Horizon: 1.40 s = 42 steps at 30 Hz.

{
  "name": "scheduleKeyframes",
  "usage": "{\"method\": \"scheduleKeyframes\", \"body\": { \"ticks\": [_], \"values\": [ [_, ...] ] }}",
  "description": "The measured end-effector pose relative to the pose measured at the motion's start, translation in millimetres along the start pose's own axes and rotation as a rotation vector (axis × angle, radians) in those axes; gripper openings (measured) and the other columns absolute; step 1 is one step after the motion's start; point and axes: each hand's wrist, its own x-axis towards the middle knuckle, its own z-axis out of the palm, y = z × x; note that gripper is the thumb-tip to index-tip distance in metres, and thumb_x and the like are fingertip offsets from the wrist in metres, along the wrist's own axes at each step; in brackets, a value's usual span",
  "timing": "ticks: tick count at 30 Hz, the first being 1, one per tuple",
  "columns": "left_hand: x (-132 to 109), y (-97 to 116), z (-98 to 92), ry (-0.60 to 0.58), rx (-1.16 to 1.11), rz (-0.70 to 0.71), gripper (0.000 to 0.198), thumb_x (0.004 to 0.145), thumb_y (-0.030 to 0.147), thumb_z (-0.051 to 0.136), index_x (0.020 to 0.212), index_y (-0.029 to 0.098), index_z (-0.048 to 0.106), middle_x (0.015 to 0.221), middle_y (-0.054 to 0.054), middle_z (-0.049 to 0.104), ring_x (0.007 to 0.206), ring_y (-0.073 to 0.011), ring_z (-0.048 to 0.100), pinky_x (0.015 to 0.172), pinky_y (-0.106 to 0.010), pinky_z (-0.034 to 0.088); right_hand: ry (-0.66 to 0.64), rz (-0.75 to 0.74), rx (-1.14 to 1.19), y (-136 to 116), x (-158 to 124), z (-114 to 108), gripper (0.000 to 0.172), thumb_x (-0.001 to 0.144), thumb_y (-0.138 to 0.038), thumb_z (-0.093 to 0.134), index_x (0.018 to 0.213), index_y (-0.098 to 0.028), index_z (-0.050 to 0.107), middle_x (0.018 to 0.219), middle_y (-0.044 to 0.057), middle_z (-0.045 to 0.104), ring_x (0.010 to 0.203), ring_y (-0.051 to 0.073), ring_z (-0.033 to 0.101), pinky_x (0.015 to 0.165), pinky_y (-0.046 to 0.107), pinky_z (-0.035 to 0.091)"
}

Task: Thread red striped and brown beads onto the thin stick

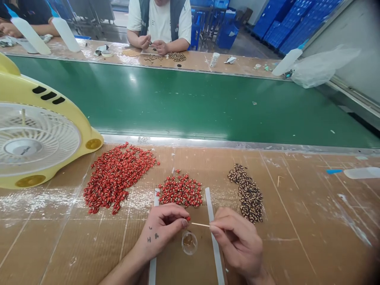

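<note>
My left hand [162, 229] is closed in a pinch on a small red piece [188, 218] just above a small clear cup [189, 242]. My right hand [237, 241] pinches a thin wooden stick [200, 225] whose tip points at the red piece. A small heap of red pieces [180, 190] lies right beyond my hands, between two white strips [214, 237]. A larger red heap [115, 176] spreads out to the left, and a pile of dark and tan pieces [247, 194] lies to the right.
A yellow fan [35, 138] stands at the left on the cardboard-covered bench [311, 221]. A green conveyor belt [192, 103] runs across behind it. Across the belt a person [158, 23] handles small parts; white bottles [287, 61] and a plastic bag [320, 67] lie there.
</note>
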Motion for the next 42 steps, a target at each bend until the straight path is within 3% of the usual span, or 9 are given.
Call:
{"method": "scheduleKeyframes", "body": {
  "ticks": [13, 18, 24, 26, 31, 34, 37, 39, 42],
  "values": [
    [-2, 6, 0.3, -0.036, 0.032, -0.011, 0.010, 0.078, 0.015, 0.070, 0.078, 0.019, 0.080, 0.081, -0.005, 0.072, 0.072, -0.0158, 0.064, 0.065, -0.026, 0.049, 0.004, 0.018, -0.025, 3, 5, 4, 0.013, 0.088, -0.006, 0.061, 0.089, -0.019, 0.066, 0.069, 0.001, 0.058, 0.061, 0.014, 0.053, 0.055, 0.026, 0.040],
    [-3, 7, 0.2, -0.036, 0.027, -0.015, 0.010, 0.078, 0.016, 0.070, 0.078, 0.018, 0.079, 0.080, -0.006, 0.072, 0.072, -0.0165, 0.064, 0.065, -0.026, 0.050, 0.026, 0.063, -0.025, 5, 2, 7, 0.014, 0.089, -0.010, 0.062, 0.079, -0.019, 0.063, 0.065, -0.001, 0.054, 0.057, 0.014, 0.049, 0.053, 0.026, 0.037],
    [-2, 9, -0.5, -0.040, 0.011, -0.004, 0.010, 0.077, 0.015, 0.069, 0.077, 0.018, 0.079, 0.081, -0.006, 0.072, 0.072, -0.0160, 0.065, 0.065, -0.025, 0.050, 0.032, 0.063, 0.030, 7, 0, 0, 0.014, 0.092, -0.013, 0.060, 0.080, -0.019, 0.062, 0.066, 0.000, 0.054, 0.059, 0.014, 0.049, 0.056, 0.027, 0.037],
    [-2, 8, -0.7, -0.028, -0.002, -0.005, 0.009, 0.076, 0.015, 0.070, 0.077, 0.018, 0.078, 0.081, -0.005, 0.072, 0.073, -0.0160, 0.065, 0.065, -0.025, 0.050, -0.032, 0.020, 0.038, 7, 2, -2, 0.015, 0.095, -0.017, 0.058, 0.081, -0.019, 0.061, 0.066, 0.000, 0.054, 0.060, 0.014, 0.050, 0.057, 0.027, 0.037],
    [-3, 4, -1.7, -0.011, -0.011, 0.006, 0.007, 0.074, 0.017, 0.071, 0.076, 0.018, 0.078, 0.076, -0.004, 0.071, 0.067, -0.0154, 0.062, 0.062, -0.024, 0.049, -0.358, -0.093, -0.183, 9, 8, -3, 0.034, 0.101, -0.037, 0.054, 0.073, -0.018, 0.059, 0.065, 0.001, 0.056, 0.060, 0.014, 0.049, 0.056, 0.027, 0.034],
    [-1, 1, -4.9, 0.010, 0.005, -0.017, 0.006, 0.075, 0.021, 0.072, 0.075, 0.019, 0.078, 0.073, -0.003, 0.071, 0.064, -0.0151, 0.061, 0.059, -0.023, 0.048, -0.289, -0.024, -0.281, 14, 13, -20, 0.036, 0.102, -0.041, 0.052, 0.076, -0.017, 0.062, 0.068, 0.002, 0.059, 0.063, 0.016, 0.052, 0.060, 0.028, 0.039],
    [2, -2, -9.2, 0.038, -0.011, -0.043, 0.006, 0.074, 0.023, 0.074, 0.075, 0.019, 0.078, 0.071, -0.002, 0.072, 0.062, -0.0148, 0.062, 0.059, -0.023, 0.048, -0.166, 0.117, -0.465, 25, 24, -52, 0.023, 0.101, -0.025, 0.053, 0.082, -0.018, 0.065, 0.077, 0.004, 0.065, 0.073, 0.018, 0.058, 0.067, 0.030, 0.045],
    [4, -4, -11.1, 0.060, -0.023, -0.059, 0.008, 0.072, 0.025, 0.076, 0.077, 0.019, 0.078, 0.068, -0.002, 0.072, 0.061, -0.0151, 0.063, 0.059, -0.023, 0.048, -0.170, 0.135, -0.623, 36, 35, -74, 0.015, 0.098, -0.019, 0.054, 0.095, -0.018, 0.069, 0.090, 0.007, 0.069, 0.085, 0.022, 0.061, 0.077, 0.035, 0.049],
    [5, -4, -11.6, 0.087, -0.041, -0.082, 0.012, 0.068, 0.027, 0.079, 0.076, 0.018, 0.079, 0.065, -0.002, 0.072, 0.060, -0.0163, 0.064, 0.059, -0.024, 0.049, -0.244, 0.144, -0.801, 53, 53, -97, 0.019, 0.094, -0.013, 0.055, 0.101, -0.019, 0.071, 0.096, 0.008, 0.070, 0.093, 0.025, 0.061, 0.083, 0.040, 0.051]
  ]
}}
